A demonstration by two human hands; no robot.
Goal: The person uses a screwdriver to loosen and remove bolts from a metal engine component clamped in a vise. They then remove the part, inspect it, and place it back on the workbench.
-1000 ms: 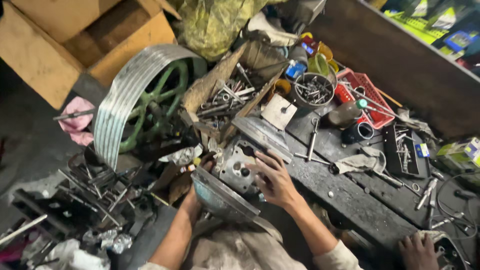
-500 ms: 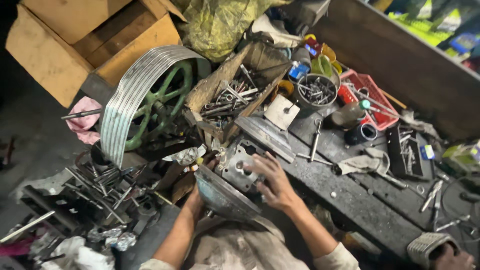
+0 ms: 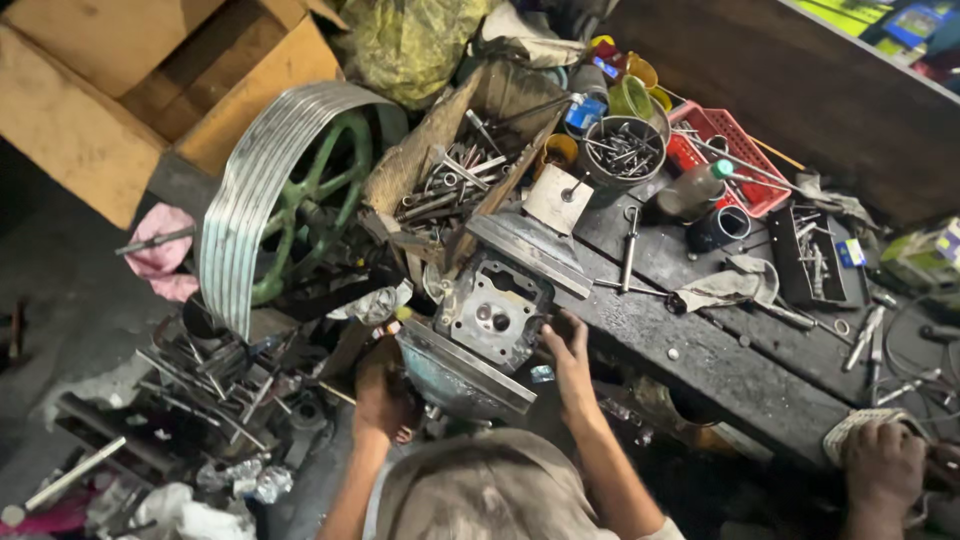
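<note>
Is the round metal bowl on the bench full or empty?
Partly full. The round metal bowl holds a loose heap of bolts or similar small metal parts, and its inner wall shows above them.
</note>
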